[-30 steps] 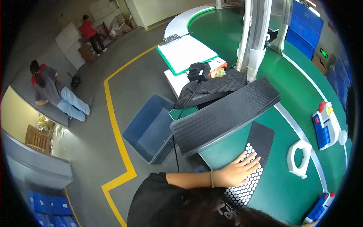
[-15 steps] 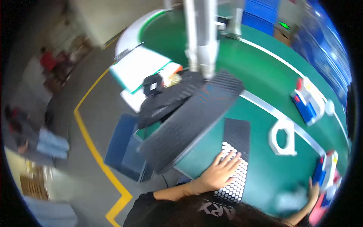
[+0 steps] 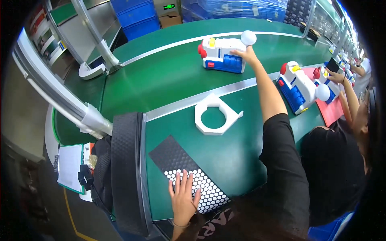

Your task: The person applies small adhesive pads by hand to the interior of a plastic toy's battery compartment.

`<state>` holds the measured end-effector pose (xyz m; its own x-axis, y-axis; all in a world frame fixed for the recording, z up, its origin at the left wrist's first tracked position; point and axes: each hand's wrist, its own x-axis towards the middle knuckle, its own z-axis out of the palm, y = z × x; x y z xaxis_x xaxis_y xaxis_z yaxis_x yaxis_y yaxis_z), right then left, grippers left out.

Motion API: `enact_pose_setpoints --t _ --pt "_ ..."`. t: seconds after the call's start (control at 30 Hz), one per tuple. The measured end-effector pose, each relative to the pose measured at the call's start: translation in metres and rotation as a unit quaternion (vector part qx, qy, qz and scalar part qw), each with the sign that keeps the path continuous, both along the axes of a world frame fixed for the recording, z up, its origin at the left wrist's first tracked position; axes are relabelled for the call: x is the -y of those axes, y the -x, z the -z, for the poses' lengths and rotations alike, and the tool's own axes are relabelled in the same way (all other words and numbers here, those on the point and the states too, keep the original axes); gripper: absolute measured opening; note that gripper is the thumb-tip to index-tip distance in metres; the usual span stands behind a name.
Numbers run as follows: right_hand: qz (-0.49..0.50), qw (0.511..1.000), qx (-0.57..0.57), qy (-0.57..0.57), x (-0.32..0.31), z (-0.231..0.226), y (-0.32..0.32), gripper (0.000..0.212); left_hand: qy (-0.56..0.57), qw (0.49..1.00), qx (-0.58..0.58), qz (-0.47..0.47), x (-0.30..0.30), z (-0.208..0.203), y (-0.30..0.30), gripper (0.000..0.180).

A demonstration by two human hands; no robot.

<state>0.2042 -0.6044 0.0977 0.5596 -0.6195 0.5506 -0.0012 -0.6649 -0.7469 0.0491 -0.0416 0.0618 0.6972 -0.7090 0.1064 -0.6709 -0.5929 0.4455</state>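
Note:
My left hand [image 3: 184,199] lies with spread fingers on a dark textured strip, whose lower part carries rows of white round pads [image 3: 209,193]. My right arm stretches far across the green table. At its end my right hand [image 3: 246,54] grips the rear of a white-and-blue plastic toy [image 3: 219,54] with a red knob, a yellow button and a white ball. Part of the grip is hidden. Between the hands sits a white octagonal ring [image 3: 214,130] with a round hole. A second such toy [image 3: 297,86] stands right of my forearm.
Dark padded sheets [image 3: 126,168] stand along the left edge, beside a clipboard [image 3: 70,166] with paper. A metal rail [image 3: 173,106] crosses the green surface. At right, a co-worker's hand [image 3: 337,76] touches another toy on a pink mat [image 3: 331,112]. Blue crates [image 3: 136,20] stand behind.
The view has swung right. My right hand has gone from the lower right out to the toy beyond the rail. My left hand stays on the strip of white pads.

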Motion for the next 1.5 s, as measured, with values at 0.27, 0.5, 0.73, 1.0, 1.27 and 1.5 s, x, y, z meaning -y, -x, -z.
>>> enact_pose_setpoints --t 0.27,0.5,0.73,1.0,1.27,1.5 --pt "-0.052 0.997 0.035 -0.036 -0.044 -0.01 0.038 0.066 -0.002 1.0 0.002 -0.016 -0.004 -0.002 0.003 0.047" --pt "-0.077 0.915 0.19 -0.348 -0.057 -0.027 0.073 0.053 0.023 1.0 0.015 -0.014 0.003 -0.002 0.0 0.044" --pt "-0.285 0.793 0.103 -0.528 -0.146 -0.053 0.108 0.05 0.039 0.999 0.012 -0.019 0.002 -0.001 0.001 0.044" --pt "-0.228 0.799 -0.178 -0.528 -0.216 -0.05 0.106 0.06 0.055 0.996 0.042 -0.051 0.002 0.004 0.008 0.044" --pt "-0.224 0.794 -0.185 -0.534 -0.221 -0.036 0.102 0.063 0.065 0.98 0.048 -0.183 -0.006 0.005 0.023 0.055" --pt "-0.183 0.849 -0.239 -0.434 -0.217 -0.03 0.105 0.064 0.035 0.977 -0.008 -0.209 -0.005 0.009 0.023 0.077"
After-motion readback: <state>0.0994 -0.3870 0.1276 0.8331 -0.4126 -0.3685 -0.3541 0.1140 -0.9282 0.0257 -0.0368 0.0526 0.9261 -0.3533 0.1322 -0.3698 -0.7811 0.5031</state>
